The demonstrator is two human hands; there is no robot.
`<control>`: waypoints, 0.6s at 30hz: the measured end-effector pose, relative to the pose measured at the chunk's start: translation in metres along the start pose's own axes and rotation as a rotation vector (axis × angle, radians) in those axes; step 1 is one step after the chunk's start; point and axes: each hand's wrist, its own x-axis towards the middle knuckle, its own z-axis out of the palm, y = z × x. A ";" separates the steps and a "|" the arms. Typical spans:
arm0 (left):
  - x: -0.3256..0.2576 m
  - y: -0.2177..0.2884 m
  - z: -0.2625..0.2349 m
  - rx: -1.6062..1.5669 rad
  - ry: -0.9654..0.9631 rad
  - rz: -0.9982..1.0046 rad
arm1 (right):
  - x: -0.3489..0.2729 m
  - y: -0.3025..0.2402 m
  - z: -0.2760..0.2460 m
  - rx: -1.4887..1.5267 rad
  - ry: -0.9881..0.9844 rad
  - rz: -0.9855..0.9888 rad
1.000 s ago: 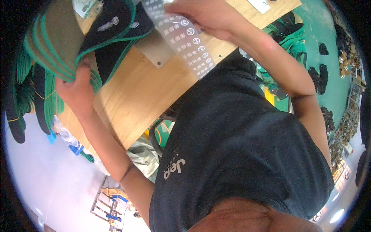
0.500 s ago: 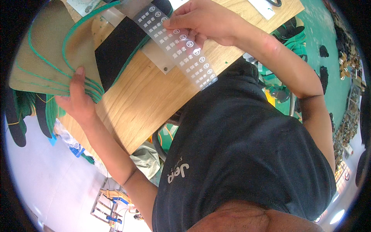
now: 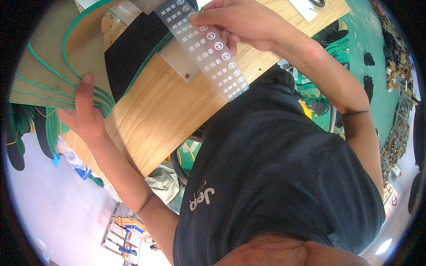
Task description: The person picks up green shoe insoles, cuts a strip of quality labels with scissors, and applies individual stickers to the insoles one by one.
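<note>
My left hand [image 3: 85, 108] is closed around the lower edge of a fanned stack of beige insoles [image 3: 49, 57] with green edges, its thumb pressed on top. A black insole [image 3: 133, 46] with a green rim lies right of that stack, partly covering a pale metal plate [image 3: 183, 66]. My right hand [image 3: 244, 24] pinches a see-through strip of white printed transfer labels [image 3: 202, 49] between thumb and fingers. The strip slants over the black insole's right end and the plate, down to the table edge. Its top end runs out of view.
The wooden table [image 3: 151, 119] slopes across the view. More insoles [image 3: 24, 128] hang in bundles at the far left. Beyond the table's right side, further insole bundles [image 3: 335, 44] lie by the green floor [image 3: 377, 26]. A grey cloth [image 3: 163, 181] is below the table's edge.
The insole stack and my left hand sit slightly further left in the view. The strip stays pinched in my right hand and has shifted only a little.
</note>
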 end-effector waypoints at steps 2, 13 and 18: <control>-0.001 0.000 0.002 -0.002 0.024 -0.003 | 0.001 0.001 -0.001 -0.003 -0.007 -0.005; 0.000 -0.008 -0.008 0.021 -0.007 0.020 | 0.003 -0.002 -0.003 -0.018 -0.036 0.020; -0.002 -0.004 -0.001 0.088 -0.024 0.036 | -0.001 -0.011 0.005 -0.075 0.030 0.076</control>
